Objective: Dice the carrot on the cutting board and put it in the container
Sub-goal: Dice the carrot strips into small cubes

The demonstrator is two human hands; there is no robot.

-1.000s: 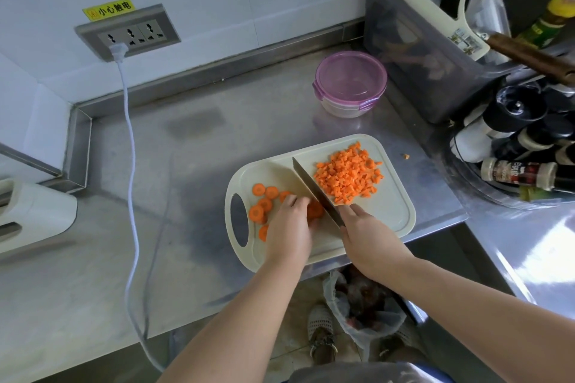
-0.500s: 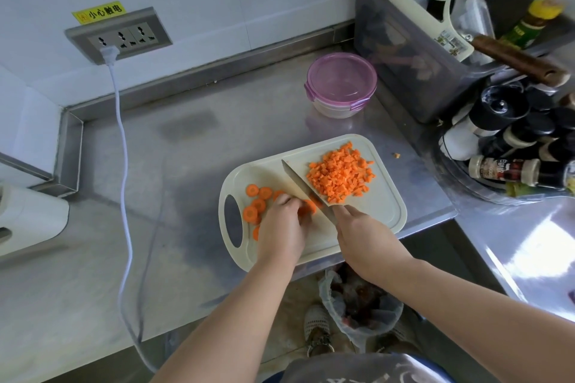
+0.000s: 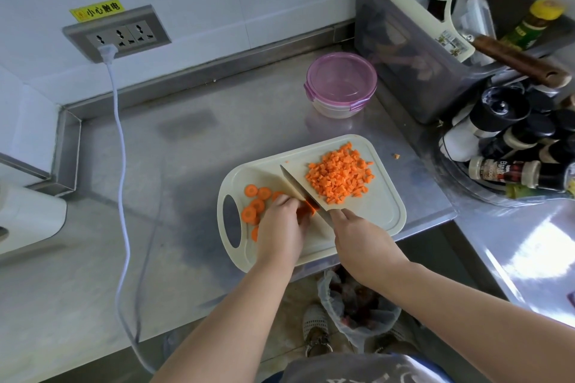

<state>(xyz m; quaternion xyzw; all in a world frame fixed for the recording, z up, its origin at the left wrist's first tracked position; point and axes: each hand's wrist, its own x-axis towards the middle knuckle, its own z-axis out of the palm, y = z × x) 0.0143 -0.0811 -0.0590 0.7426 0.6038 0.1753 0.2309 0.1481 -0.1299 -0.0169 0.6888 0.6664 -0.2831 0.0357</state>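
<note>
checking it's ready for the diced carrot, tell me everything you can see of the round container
The round container has a clear body and a translucent purple lid with clip tabs, shut on top. It stands upright on the steel counter, behind the cutting board, beside the grey bin. It looks empty.

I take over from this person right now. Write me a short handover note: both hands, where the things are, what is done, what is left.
Left hand: fingers curled, holding carrot slices down on the cutting board.
Right hand: grips the knife, which lies across the board between slices and dice.
Done: a pile of diced carrot on the board's right half; one stray piece lies on the counter.
Left: dice the remaining slices, open the container behind the board (its purple lid is on), move all dice in.
</note>
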